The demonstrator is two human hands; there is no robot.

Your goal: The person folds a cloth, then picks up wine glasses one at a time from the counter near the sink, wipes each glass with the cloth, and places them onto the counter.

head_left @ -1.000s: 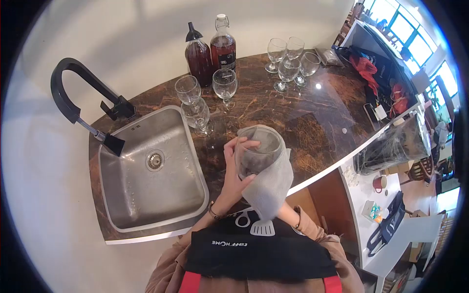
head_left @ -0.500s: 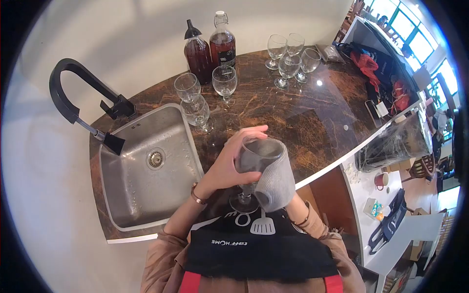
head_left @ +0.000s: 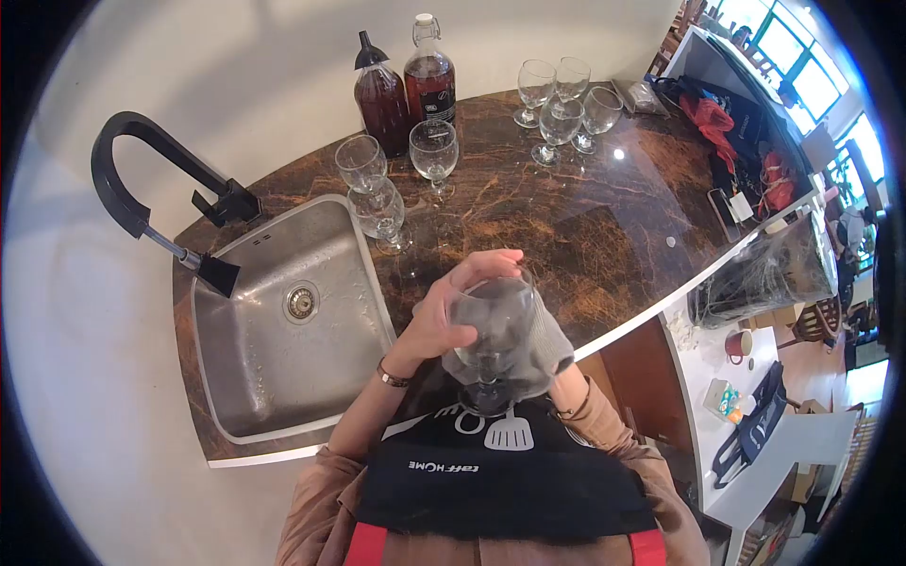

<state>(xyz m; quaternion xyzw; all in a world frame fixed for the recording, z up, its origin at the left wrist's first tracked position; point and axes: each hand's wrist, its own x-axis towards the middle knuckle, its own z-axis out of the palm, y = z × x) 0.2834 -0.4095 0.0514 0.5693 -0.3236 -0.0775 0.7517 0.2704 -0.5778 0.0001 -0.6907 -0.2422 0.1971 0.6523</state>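
Note:
My left hand [head_left: 436, 319] is closed around the bowl of a clear stemmed glass [head_left: 493, 321], fingers over the rim and thumb along the side. The glass stands tilted in front of my apron, its foot low and blurred. A grey cloth [head_left: 549, 344] lies against the right side of the bowl and below it. My right hand [head_left: 566, 385] holds the cloth from the right; its fingers are hidden behind the cloth and glass, with only the wrist area showing.
A steel sink [head_left: 385, 311] with a black faucet [head_left: 123, 179] is on the left. Three stemmed glasses [head_left: 434, 151] stand near two dark bottles [head_left: 429, 85]; several more glasses [head_left: 562, 118] stand farther right. A phone [head_left: 724, 213] and bags [head_left: 708, 123] lie at the right.
The cloth has shifted from the glass's right rim to lower around the bowl and behind it. My right hand moved with it, and the glass turned slightly in my left hand.

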